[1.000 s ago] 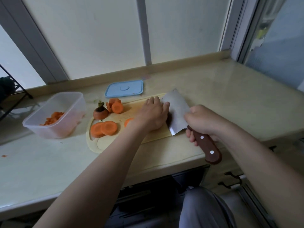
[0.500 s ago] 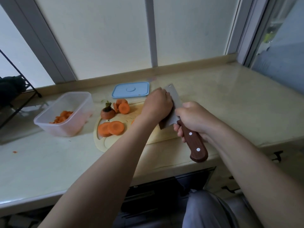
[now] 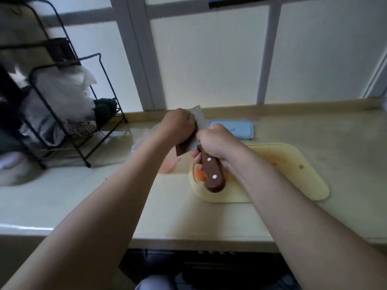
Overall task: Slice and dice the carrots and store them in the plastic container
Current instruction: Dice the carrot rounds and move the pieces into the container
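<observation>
— Head view first: what is closest to us?

— Two bare arms over the counter [image 3: 167,210]. The right hand [image 3: 217,143] is shut tight on the brown handle of the cleaver [image 3: 211,171]. The left hand [image 3: 178,126] is cupped against the flat of the blade. I cannot tell what it holds in there.

— What changed?

— A moment ago both hands were low on the cutting board [image 3: 293,164], left hand pressing down beside the blade. Now they have lifted up and swung over to nine o'clock of the board.

— Where are the carrots?

— One carrot slice [image 3: 200,175] peeks out by the handle, at the board's nine o'clock edge. The rest of the board shows only tiny orange bits. The plastic container [image 3: 167,165] sits under the hands, mostly hidden, with orange showing through its wall.

— So what does it mean?

— I think the cut pieces are being carried on the blade to tip in.

— And farther back?

— The blue lid [image 3: 231,129] at eleven o'clock, still off. A black wire rack [image 3: 62,101] stands far at nine.
</observation>
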Demonstrator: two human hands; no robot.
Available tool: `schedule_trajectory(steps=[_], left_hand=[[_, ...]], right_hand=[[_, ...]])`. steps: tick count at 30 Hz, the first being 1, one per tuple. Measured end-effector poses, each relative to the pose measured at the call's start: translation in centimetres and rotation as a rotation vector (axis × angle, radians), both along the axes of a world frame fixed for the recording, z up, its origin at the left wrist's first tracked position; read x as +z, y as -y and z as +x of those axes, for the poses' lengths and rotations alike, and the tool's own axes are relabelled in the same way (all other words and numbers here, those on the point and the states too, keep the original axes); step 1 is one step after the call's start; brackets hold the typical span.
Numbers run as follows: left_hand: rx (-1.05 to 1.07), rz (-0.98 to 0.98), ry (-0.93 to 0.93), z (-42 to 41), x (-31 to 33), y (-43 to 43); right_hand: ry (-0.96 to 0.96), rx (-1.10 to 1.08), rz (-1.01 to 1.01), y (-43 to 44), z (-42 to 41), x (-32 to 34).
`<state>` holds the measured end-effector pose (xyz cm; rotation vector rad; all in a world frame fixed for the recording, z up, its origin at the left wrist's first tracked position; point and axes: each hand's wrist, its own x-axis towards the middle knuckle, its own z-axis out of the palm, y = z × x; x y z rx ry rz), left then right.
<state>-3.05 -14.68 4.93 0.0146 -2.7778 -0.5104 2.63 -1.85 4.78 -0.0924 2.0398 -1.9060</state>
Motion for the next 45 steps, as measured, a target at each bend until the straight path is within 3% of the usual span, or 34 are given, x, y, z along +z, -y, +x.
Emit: schedule_trajectory(steps=[6, 14, 21, 29, 37, 45], left_hand=[[0.076, 0.018, 0.009, 0.6, -1.7, 7.4], [0.187, 0.074, 0.061, -0.3, -3.6, 9.7], [0.132, 0.067, -0.023, 0.5, -2.4, 6.3], [-0.110, 0.133, -0.179, 1.9, -0.6, -3.9], [-0.269, 0.115, -0.004, 2.8, -3.7, -11.6], [-0.369, -0.224, 0.283, 3.4, -5.0, -12.7]], right_hand=[[0.049, 0.043, 0.006, 6.1, -0.9, -0.7], [0.061, -0.013, 0.121, 4.1, -2.2, -0.4], [0.007, -0.043, 0.106, 0.1, -1.3, -0.1], [-0.025, -0.175, 0.113, -8.7, 0.3, -0.4], [-0.019, -0.317, 0.181, -18.6, 2.1, -2.5], [0.031, -0.385, 0.216, -24.8, 3.2, -5.3]])
